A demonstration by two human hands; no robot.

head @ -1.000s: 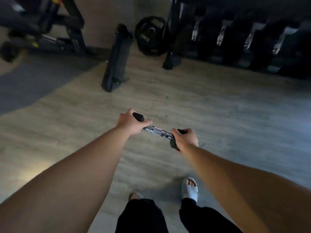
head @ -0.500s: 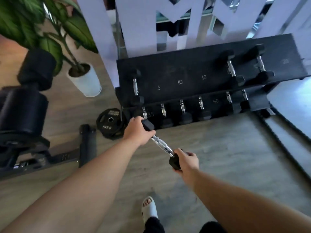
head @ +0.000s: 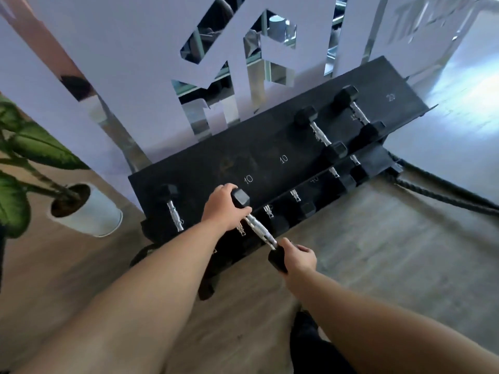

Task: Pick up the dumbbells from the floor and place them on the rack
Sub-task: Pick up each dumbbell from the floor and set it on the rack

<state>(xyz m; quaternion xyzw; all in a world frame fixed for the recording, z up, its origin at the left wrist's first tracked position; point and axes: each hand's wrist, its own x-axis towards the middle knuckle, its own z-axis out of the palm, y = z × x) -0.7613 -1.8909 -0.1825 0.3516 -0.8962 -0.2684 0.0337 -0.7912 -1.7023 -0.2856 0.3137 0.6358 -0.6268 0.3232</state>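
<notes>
I carry a small dumbbell (head: 259,228) with black hex heads and a chrome handle, held by both ends. My left hand (head: 222,206) grips its far head over the front part of the rack's top shelf, close to a "10" mark. My right hand (head: 299,258) grips the near head, out in front of the rack. The black rack (head: 270,147) has a slanted top shelf with numbers painted on it. One dumbbell (head: 172,209) lies at its left end and two bigger dumbbells (head: 318,130) lie toward its right end. Several more rest on the lower shelf (head: 305,201).
A potted plant in a white pot (head: 89,211) stands left of the rack. A white cut-out panel (head: 135,63) rises behind the rack. Thick black ropes (head: 437,190) lie on the floor to the right. Wood floor (head: 378,265) stretches in front.
I have come closer to the rack and the view has tilted. The dumbbell has risen from in front of the lower shelf to the top shelf's front, still held at both ends.
</notes>
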